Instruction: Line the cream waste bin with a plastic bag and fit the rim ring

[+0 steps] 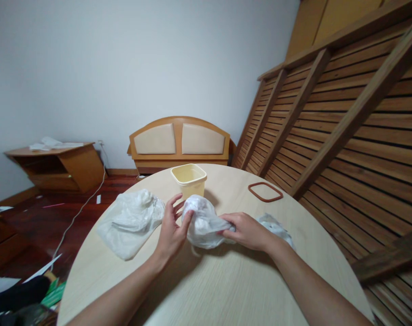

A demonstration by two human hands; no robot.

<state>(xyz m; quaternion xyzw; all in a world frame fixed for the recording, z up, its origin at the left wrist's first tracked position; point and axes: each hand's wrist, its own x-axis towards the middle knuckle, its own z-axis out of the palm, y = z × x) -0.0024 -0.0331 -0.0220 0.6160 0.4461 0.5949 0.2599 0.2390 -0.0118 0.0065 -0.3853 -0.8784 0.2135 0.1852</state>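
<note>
A bunched translucent white plastic bag (206, 228), with something pale inside that I cannot make out, is between my hands just above the table. My right hand (244, 230) is closed around the bag's gathered, twisted end. On the other side, my left hand (173, 226) cups the round, full part, its thumb pressed on the front and its fingers curled partly behind. Just beyond the bag stands a pale yellow square tub (194, 188), its top uncovered. A second crumpled white plastic bag (131, 222) lies left of my left hand.
A brown square ring (265, 192) rests on the round light-wood table (226, 290) at the right. Another crumpled bag (275, 226) is partly hidden by my right forearm. A slatted wooden frame (348, 131) leans along the right; a headboard (180, 140) stands behind the table.
</note>
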